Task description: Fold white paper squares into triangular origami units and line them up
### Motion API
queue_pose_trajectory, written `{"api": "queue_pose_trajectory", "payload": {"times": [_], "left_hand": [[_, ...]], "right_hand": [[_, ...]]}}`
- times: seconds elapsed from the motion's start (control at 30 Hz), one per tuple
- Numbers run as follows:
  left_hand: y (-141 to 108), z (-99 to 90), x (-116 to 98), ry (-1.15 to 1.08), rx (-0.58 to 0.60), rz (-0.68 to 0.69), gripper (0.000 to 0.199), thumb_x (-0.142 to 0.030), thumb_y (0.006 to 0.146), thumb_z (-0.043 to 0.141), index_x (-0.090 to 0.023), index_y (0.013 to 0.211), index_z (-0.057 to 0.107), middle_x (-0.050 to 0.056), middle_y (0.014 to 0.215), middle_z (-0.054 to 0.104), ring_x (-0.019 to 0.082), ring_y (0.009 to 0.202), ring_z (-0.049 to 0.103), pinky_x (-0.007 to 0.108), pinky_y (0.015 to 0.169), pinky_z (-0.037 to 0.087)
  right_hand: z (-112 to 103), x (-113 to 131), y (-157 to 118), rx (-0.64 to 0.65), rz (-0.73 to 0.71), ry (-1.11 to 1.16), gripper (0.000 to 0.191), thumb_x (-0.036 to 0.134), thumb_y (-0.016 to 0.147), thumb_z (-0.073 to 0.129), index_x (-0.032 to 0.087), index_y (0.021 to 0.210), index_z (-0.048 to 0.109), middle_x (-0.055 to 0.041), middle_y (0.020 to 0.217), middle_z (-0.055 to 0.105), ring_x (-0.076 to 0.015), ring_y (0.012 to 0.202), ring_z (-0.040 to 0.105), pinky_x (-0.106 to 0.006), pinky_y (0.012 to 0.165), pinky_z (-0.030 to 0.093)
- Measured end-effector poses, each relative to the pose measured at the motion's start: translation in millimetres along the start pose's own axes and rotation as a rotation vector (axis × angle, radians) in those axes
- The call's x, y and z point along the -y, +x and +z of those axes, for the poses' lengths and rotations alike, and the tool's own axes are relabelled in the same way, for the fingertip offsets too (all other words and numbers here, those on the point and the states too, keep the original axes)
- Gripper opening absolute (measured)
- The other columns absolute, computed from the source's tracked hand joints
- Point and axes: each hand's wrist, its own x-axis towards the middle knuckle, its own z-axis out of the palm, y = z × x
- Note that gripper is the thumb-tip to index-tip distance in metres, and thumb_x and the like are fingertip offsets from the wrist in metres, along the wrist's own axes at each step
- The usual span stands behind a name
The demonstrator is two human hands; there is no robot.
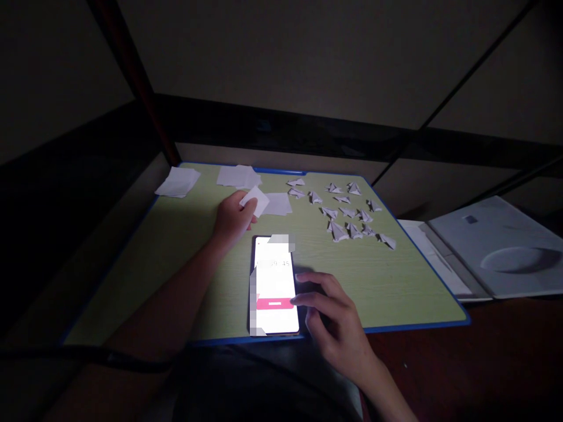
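My left hand (236,215) pinches a small white square of paper (258,201) between thumb and fingers, above the green table. Just right of it lies a loose paper sheet (280,203). A smartphone (275,284) with a bright white screen and a red button rests near the table's front edge. My right hand (336,316) is beside the phone, fingers apart and holding nothing; one fingertip reaches the screen's right edge by the red button. Whether it presses the glass I cannot tell. Several small folded paper pieces (338,230) are spread on the right half of the table.
Paper stacks lie at the far left corner (177,181) and back edge (238,176). The green table (211,316) has a blue rim. An opened white box (501,249) sits to the right, beyond the rim. Dark panels stand behind, and a dark cable (88,354) crosses lower left.
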Motion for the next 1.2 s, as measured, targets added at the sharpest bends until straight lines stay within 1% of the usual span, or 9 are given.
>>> {"api": "queue_pose_trajectory", "payload": {"times": [0.2,0.33,0.43,0.5,0.67,0.83,0.93,1.07,1.2], "left_hand": [[1,0.8,1,-0.003,0.001,-0.006,0.017,-0.033,0.081,0.056,-0.016,0.08,0.06,-0.003,0.05,0.056,0.01,0.039,0.051,0.016,0.035,0.035],[0,1.1,-1,0.013,0.018,-0.02,0.017,-0.032,0.081,0.055,-0.016,0.082,0.061,-0.002,0.051,0.057,0.011,0.041,0.053,0.016,0.035,0.036],[0,1.1,0,0.006,0.024,-0.028,0.017,-0.032,0.081,0.055,-0.015,0.083,0.061,-0.001,0.052,0.057,0.012,0.042,0.054,0.016,0.035,0.035],[1,1.1,1,0.003,0.025,-0.029,0.017,-0.032,0.081,0.056,-0.015,0.082,0.061,-0.001,0.052,0.057,0.011,0.042,0.054,0.016,0.035,0.035],[1,1.4,2,0.001,0.018,-0.032,0.017,-0.032,0.081,0.056,-0.016,0.082,0.06,-0.001,0.052,0.057,0.011,0.042,0.054,0.016,0.035,0.036],[1,1.5,1,0.021,0.015,-0.026,0.015,-0.03,0.082,0.055,-0.016,0.079,0.059,-0.002,0.051,0.057,0.011,0.041,0.054,0.016,0.035,0.035],[1,1.3,1,0.017,0.016,-0.028,0.015,-0.03,0.082,0.056,-0.016,0.08,0.059,-0.002,0.051,0.057,0.01,0.04,0.052,0.016,0.035,0.035],[0,1.2,0,0.02,0.017,-0.027,0.015,-0.03,0.083,0.055,-0.016,0.08,0.059,-0.002,0.051,0.057,0.01,0.039,0.051,0.016,0.036,0.036],[0,1.4,-1,0.024,0.016,-0.032,0.014,-0.029,0.083,0.056,-0.016,0.081,0.06,-0.002,0.051,0.057,0.01,0.04,0.052,0.017,0.036,0.036]], "right_hand": [[-3,1,-1,0.049,-0.041,0.024,0.036,0.004,0.082,0.049,0.026,0.101,0.07,-0.0053,0.128,0.058,-0.0249,0.118,0.053,-0.047,0.092,0.048],[-9,2,-2,0.186,-0.152,0.071,0.045,0.002,0.073,0.05,0.03,0.1,0.073,-0.0009,0.138,0.052,-0.0275,0.129,0.045,-0.054,0.103,0.042],[-11,2,-2,0.261,-0.158,0.043,0.048,0.001,0.067,0.052,0.03,0.097,0.074,0.0019,0.143,0.05,-0.0286,0.133,0.042,-0.055,0.105,0.042],[-10,2,-2,0.243,-0.147,0.03,0.044,0.0,0.069,0.052,0.029,0.093,0.074,0.0016,0.141,0.052,-0.0285,0.133,0.043,-0.054,0.104,0.043],[-3,-1,-2,0.113,-0.125,0.01,0.038,0.0,0.078,0.05,0.027,0.092,0.073,-0.0011,0.133,0.057,-0.0267,0.129,0.046,-0.052,0.102,0.045],[-4,-1,-2,0.139,-0.12,0.029,0.043,0.0,0.076,0.05,0.03,0.1,0.072,0.0001,0.136,0.055,-0.0272,0.132,0.044,-0.053,0.105,0.042],[-6,-1,-1,0.153,-0.077,0.052,0.048,0.002,0.079,0.051,0.031,0.115,0.066,-0.0017,0.141,0.049,-0.0267,0.133,0.043,-0.052,0.105,0.042],[-6,2,2,0.196,-0.023,-0.018,0.047,0.009,0.084,0.055,0.03,0.126,0.059,-0.0056,0.147,0.042,-0.0279,0.137,0.039,-0.053,0.107,0.041],[-4,4,3,0.221,-0.033,-0.103,0.051,0.014,0.084,0.06,0.03,0.132,0.055,-0.0074,0.15,0.039,-0.0304,0.139,0.036,-0.055,0.108,0.04]]}}
